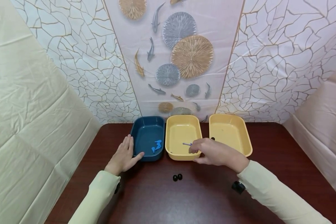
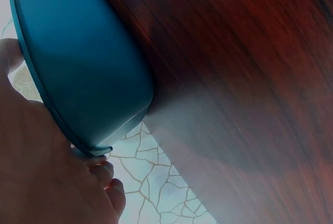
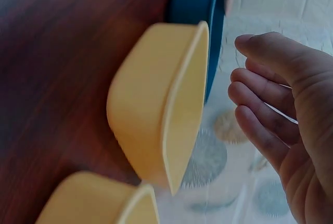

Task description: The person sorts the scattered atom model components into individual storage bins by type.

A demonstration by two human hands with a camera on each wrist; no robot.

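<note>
My left hand (image 1: 123,157) rests against the left side of the dark blue tray (image 1: 147,158), fingers straight along its rim and thumb over the near corner. Several small blue pieces (image 1: 156,146) with pointed ends lie inside that tray. My right hand (image 1: 212,152) is over the right near corner of the middle yellow tray (image 1: 182,157), fingers loosely bent. A thin blue-violet piece (image 1: 186,144) shows just left of its fingertips, over the tray's inside. In the right wrist view a gap shows between thumb and fingers, and nothing held is visible.
Another yellow tray (image 1: 247,146) stands to the right, with a small black thing (image 1: 212,138) at its left side. Two black rounded pieces (image 1: 177,177) sit on the dark wooden table (image 1: 162,199) in front of the trays. A patterned cloth (image 1: 184,99) hangs behind.
</note>
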